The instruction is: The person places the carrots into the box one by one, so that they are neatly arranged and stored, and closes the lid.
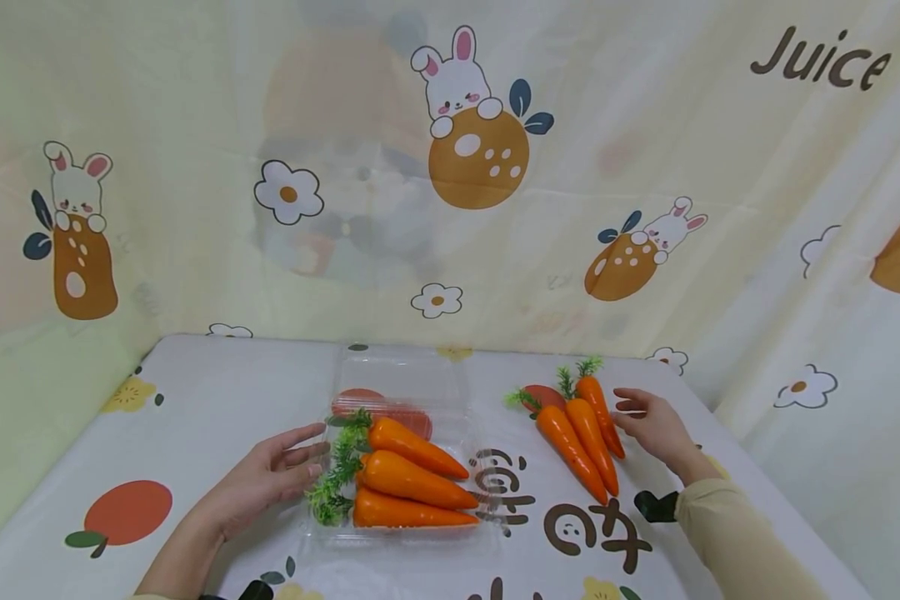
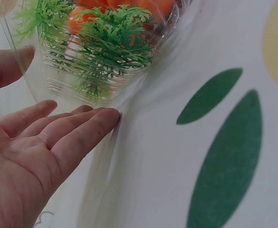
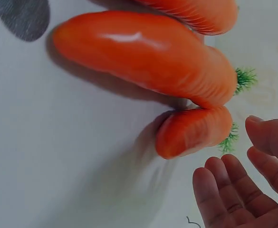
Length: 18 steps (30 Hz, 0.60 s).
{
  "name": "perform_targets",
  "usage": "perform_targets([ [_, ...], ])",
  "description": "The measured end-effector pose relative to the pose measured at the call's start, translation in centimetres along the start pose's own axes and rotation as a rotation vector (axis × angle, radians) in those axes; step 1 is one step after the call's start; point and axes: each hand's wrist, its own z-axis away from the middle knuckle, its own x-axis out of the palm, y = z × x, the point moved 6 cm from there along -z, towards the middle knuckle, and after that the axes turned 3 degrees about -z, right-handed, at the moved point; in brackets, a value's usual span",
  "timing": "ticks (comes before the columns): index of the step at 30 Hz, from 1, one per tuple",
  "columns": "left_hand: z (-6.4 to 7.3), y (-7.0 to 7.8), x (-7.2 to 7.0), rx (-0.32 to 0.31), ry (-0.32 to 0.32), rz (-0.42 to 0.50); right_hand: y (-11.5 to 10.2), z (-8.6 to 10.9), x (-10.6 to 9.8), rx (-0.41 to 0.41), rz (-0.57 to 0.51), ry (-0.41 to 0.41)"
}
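A clear plastic clamshell box lies with its lid folded back. Inside it are three orange carrots with green leafy tops, side by side, tips to the right. My left hand is at the box's left side, fingers extended, fingertips right at the ribbed wall in the left wrist view. On the right, three more carrots lie together on the cloth, leafy tops toward the back. Beside the rightmost carrot is my right hand, its fingers loosely bent with nothing held.
A white printed cloth covers the table, with fruit, flower and letter prints. A pale curtain with rabbit drawings hangs behind and along both sides. Dark wrist devices show at the sleeves.
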Motion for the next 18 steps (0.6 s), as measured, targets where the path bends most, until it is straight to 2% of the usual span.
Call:
perform_targets([
  [11,0.0,-0.2,-0.1,0.005,-0.017,0.005,0.7,-0.6,1.1,0.008,0.048,-0.007],
  [18,0.0,0.0,-0.1,0.009,-0.021,0.010,0.4,-1.0,1.7,0.008,0.095,0.001],
])
